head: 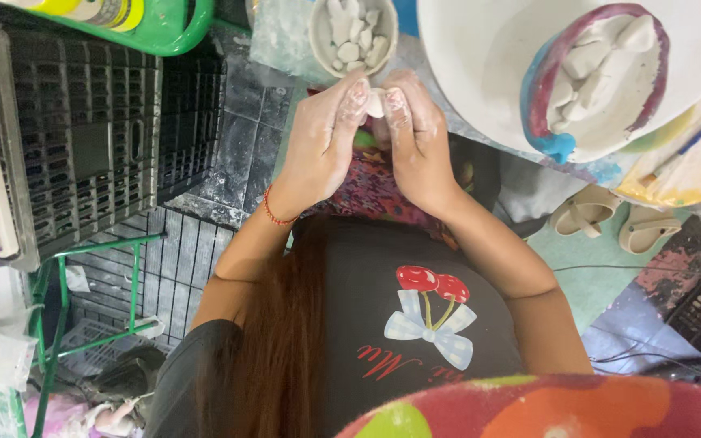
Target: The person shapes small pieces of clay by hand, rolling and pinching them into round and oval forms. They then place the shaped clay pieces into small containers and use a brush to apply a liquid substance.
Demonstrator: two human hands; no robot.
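Together, the left hand [322,134] and the right hand [415,138] pinch a small white lump of clay [376,103] between their fingertips, both hands dusted white and curled narrowly around it. The lump sits right at the meeting point of the two hands, held in the air above the person's patterned lap. A red string bracelet [276,212] circles the left wrist.

Just beyond the fingertips, almost touching the lump, stands a small round cup [318,36] filled with white clay pieces [352,32]. Farther out past the right hand, a large white basin [480,65] holds a soft bowl with a blue and maroon rim [539,89], itself full of bigger white chunks [586,69].

To the outside of the left hand lies a dark plastic crate [83,138] on a grimy tiled floor, with a green basket [164,32] beyond it and a green metal frame [91,268] nearer the person's body. To the outside of the right forearm, a pair of beige sandals [614,219] rests on the floor, well apart from the hands.
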